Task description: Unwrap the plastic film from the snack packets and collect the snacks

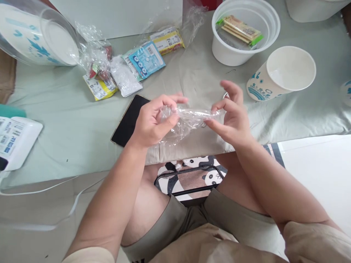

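Note:
A crinkled clear plastic bag [189, 119] is stretched between my two hands, just above the near edge of the cloth-covered table. My left hand [156, 118] pinches its left end between thumb and fingers. At the other end, my right hand [231, 115] grips it with thumb and index finger, the other fingers raised. Nothing can be made out inside the bag. A dark phone [128, 122] lies flat beneath my left hand, partly covered by it. Some small shiny item under the right fingers is mostly hidden.
Wrapped snack packets [146, 60] lie at the back, left of a white tub [242, 53] holding packaged crackers [241, 30]. A paper cup [279, 75] stands at right. Bagged cups [41, 36] lie far left, above a white device [20, 140] with a cable.

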Demonstrator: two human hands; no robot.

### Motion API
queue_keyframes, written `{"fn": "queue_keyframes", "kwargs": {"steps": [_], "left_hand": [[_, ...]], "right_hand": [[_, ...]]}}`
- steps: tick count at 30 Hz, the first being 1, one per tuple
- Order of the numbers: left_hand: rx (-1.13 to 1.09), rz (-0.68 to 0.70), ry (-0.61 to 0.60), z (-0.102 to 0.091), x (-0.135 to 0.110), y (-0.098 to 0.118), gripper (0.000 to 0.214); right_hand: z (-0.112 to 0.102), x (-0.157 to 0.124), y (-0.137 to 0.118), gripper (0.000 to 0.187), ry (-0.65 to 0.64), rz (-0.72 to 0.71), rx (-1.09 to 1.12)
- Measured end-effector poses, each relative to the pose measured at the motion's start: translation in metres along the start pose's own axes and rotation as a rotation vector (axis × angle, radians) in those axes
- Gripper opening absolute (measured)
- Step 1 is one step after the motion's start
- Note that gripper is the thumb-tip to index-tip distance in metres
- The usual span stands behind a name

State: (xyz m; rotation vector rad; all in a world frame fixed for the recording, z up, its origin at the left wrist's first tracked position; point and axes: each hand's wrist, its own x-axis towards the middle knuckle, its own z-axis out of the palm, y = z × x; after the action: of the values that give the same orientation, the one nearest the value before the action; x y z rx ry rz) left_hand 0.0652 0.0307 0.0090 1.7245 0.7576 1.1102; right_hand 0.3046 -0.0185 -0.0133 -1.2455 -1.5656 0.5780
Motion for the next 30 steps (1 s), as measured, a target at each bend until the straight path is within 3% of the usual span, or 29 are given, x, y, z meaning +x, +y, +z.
{"fn": "queue_keyframes", "kwargs": {"steps": [3, 7, 10, 12, 14, 17, 20, 22, 24, 26, 28, 30], "left_hand": [[-0.205, -0.266, -0.013, -0.001, -0.001, 0.004, 0.030], [-0.277, -0.609, -0.112, 0.002, 0.001, 0.013, 0.059], [-0.277, -0.623, -0.014, 0.007, 0.004, 0.016, 0.046], [-0.277, -0.577, 0.067, 0.009, 0.006, 0.015, 0.044], [-0.273, -0.533, 0.131, 0.009, 0.008, 0.012, 0.045], [-0.304, -0.464, 0.256, 0.007, 0.010, 0.008, 0.044], [-0.450, -0.488, 0.366, 0.002, 0.011, 0.008, 0.039], [-0.572, -0.629, 0.311, 0.001, 0.011, 0.011, 0.039], [-0.637, -0.816, 0.136, 0.001, 0.010, 0.014, 0.049], [-0.614, -0.908, 0.005, 0.004, 0.009, 0.018, 0.047], [-0.553, -0.881, 0.028, 0.007, 0.009, 0.020, 0.032], [-0.496, -0.813, 0.149, 0.009, 0.010, 0.021, 0.021]], "right_hand": [[0.001, -0.001, -0.007, 0.042, -0.048, 0.152, 0.203], [0.008, -0.001, -0.006, 0.044, 0.022, 0.363, 0.436], [0.011, 0.001, -0.006, 0.054, 0.040, 0.516, 0.563], [0.011, 0.003, -0.009, 0.057, -0.041, 0.589, 0.620], [0.010, 0.003, -0.014, 0.047, -0.149, 0.622, 0.609], [0.008, 0.004, -0.018, 0.030, -0.193, 0.601, 0.565], [0.008, 0.003, -0.016, 0.022, -0.117, 0.539, 0.555], [0.010, 0.003, -0.013, 0.022, -0.099, 0.505, 0.530], [0.011, 0.001, -0.010, 0.025, -0.110, 0.448, 0.479], [0.011, -0.001, -0.008, 0.031, -0.086, 0.359, 0.379], [0.008, -0.003, -0.005, 0.036, 0.014, 0.267, 0.232], [0.004, -0.004, -0.004, 0.036, 0.113, 0.215, 0.109]]}}
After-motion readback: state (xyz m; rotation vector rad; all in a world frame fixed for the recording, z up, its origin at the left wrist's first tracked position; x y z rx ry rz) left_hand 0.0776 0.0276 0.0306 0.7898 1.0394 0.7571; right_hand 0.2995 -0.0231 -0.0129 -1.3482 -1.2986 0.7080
